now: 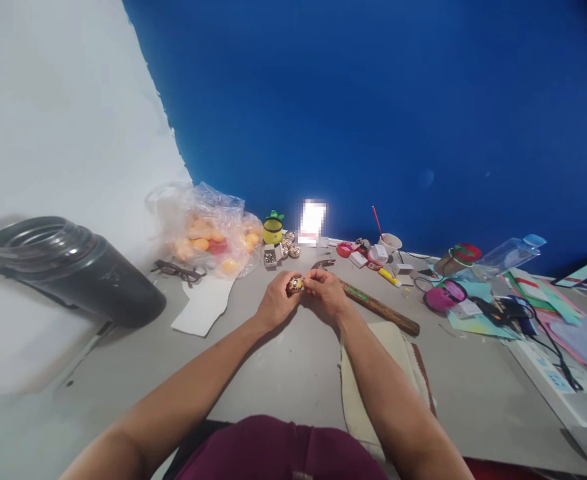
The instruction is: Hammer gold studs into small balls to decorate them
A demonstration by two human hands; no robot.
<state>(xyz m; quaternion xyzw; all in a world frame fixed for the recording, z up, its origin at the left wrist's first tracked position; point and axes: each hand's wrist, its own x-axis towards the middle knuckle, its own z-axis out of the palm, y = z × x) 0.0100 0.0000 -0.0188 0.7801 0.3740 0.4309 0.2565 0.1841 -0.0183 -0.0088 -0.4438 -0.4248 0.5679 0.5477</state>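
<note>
"Where is the patterned ball (296,285)?"
"Over the worktop (293,373), between both hands; the left hand (276,300) has its fingers wrapped around the ball's left side."
"And the right hand (328,292)?"
"Fingers drawn narrow at the ball's right edge; whether they grip anything, I cannot tell; a claw hammer (381,309) lies just beside that hand, its wooden handle slanting rightward."

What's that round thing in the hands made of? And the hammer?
The round thing looks shiny, gold with dark patches: metal or plastic, I can't tell. The hammer handle seems wood, smooth, brown and streaky. Its head is probably dull metal, thinly curved.
</note>
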